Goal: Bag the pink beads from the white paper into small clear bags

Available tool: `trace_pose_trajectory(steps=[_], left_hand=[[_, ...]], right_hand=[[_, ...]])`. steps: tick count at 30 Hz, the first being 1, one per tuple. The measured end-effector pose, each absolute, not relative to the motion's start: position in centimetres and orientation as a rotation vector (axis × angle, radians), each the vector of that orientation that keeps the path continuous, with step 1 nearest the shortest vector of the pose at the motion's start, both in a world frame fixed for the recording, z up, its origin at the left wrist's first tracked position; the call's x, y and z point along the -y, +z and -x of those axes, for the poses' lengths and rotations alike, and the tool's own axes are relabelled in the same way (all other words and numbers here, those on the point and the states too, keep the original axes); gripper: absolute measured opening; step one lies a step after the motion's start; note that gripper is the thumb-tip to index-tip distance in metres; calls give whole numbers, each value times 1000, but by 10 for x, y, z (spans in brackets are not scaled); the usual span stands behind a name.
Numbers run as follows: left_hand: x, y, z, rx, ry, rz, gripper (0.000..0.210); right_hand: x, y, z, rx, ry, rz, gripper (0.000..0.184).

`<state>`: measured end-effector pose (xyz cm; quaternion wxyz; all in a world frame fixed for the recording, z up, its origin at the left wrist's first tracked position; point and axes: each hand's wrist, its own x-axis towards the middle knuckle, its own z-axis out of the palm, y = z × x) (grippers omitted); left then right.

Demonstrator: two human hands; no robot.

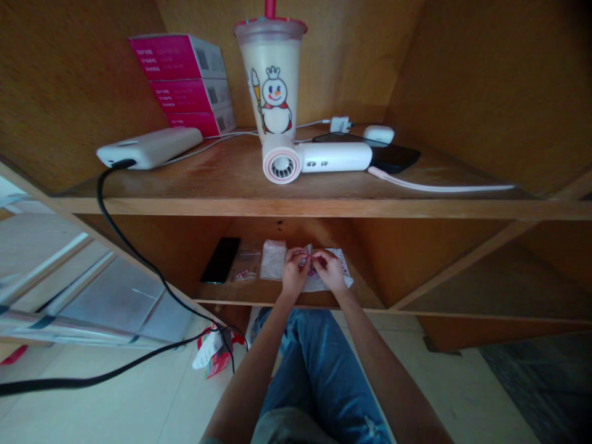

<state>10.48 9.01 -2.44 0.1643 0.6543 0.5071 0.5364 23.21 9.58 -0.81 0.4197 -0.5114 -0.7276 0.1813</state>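
Note:
On the lower shelf my left hand (pixel 295 270) and my right hand (pixel 329 269) meet, fingertips pinched close together. Between them stands the top of a small clear plastic bag (pixel 308 248), and both hands appear closed on it. Small dark pink bits show below the fingers, too small to name. Under my right hand lies a white printed sheet (pixel 345 271) with coloured spots. A white packet (pixel 273 260) rests just left of my left hand. Farther left is a clear bag with small pink pieces (pixel 244 274).
A black phone (pixel 221 260) lies at the lower shelf's left. Above, the upper shelf (pixel 222 188) holds a drink cup (pixel 276 80), a white handheld fan (pixel 324 158), pink boxes (pixel 182 92), a white power bank (pixel 150 148) and a dark phone (pixel 398 158). A black cable (pixel 139 250) hangs at left.

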Motion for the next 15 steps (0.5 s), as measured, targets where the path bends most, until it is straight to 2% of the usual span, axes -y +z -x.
trace_pose_trajectory(steps=[15], left_hand=[[-84,-15,-107,-1525,1404,-1945,7]], right_hand=[[-96,-9,-230,1929,270,1363,15]])
